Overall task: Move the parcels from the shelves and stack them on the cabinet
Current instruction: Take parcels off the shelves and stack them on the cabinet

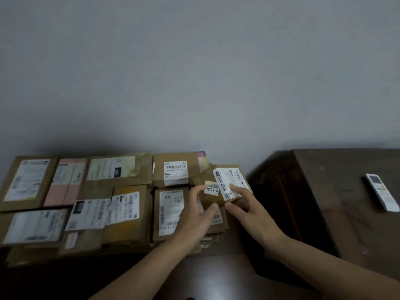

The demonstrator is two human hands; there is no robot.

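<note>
Most of the work looks done, judging by the pile: a broad spread of cardboard parcels (86, 202), labels up and at least two layers deep, covers the left half of a dark glossy counter (216, 273) against the grey wall (194, 72), with one pink parcel (65, 182) in the back row. No shelves are in view, so how many parcels wait there cannot be told. At the right end of the pile the left hand (198, 211) grasps a small parcel (220, 185), thumb on its small white label and fingers curled under its near edge, the forearm reaching in from below. The small parcel is tilted and lifted, held just above the rightmost boxes and not yet set down; placing it seems to be the step in hand. The right hand (246, 211) grasps the same parcel from the other side, thumb pressed on the large shipping label and fingers hooked under the near corner, its wrist angled in from the lower right. Further right stands a taller dark wooden cabinet (335, 191), its top carrying only a white remote control (382, 192); whether this top or the counter under the pile is the one the task means cannot be settled here.
</note>
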